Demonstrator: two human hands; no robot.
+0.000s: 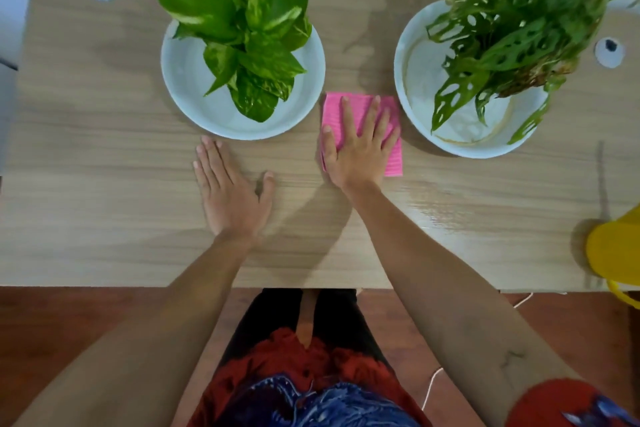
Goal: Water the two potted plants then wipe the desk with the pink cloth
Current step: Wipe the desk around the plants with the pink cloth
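Right hand point(358, 149) flat, fingers spread, pressing pink cloth point(363, 133) onto table point(104, 149) between two plants; left hand point(230, 191) flat, empty.

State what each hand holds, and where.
Nothing is gripped. The right hand presses flat on the pink ribbed cloth, covering its middle; the left hand rests open on the wooden desk.

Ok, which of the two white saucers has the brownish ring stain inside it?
The right saucer, under the plant with holed leaves, beside the pink cloth. A brownish ring runs round its inside; the left saucer, under the broad-leaved plant, looks clean.
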